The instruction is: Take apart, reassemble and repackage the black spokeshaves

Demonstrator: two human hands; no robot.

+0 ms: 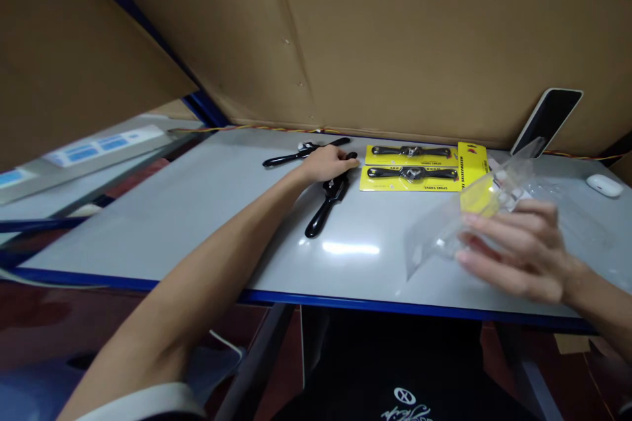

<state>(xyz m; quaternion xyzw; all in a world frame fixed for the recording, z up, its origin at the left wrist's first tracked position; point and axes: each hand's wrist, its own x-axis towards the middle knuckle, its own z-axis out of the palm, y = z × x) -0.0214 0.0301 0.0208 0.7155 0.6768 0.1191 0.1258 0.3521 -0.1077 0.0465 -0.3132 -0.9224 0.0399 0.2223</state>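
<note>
My left hand [326, 163] is closed on the upper part of a black spokeshave [326, 207], whose lower handle points toward the table's front edge. Behind that hand lies a second black spokeshave [281, 160], partly hidden by it. On the right, my right hand [518, 250] pinches a clear plastic package [432, 240] raised over the table, slightly blurred. Two yellow cards with packaged spokeshaves, a rear one [390, 159] and a front one [385, 184], lie side by side between my hands. Another yellow card [473, 158] stretches beside them, partly behind the clear plastic.
A phone [548, 120] leans against the cardboard wall [395, 46] at the back right. Near it sit a white rounded case [605, 185] and more clear plastic [577, 217]. The grey table [162, 230] has a blue front edge. A white box [108, 145] lies at the far left.
</note>
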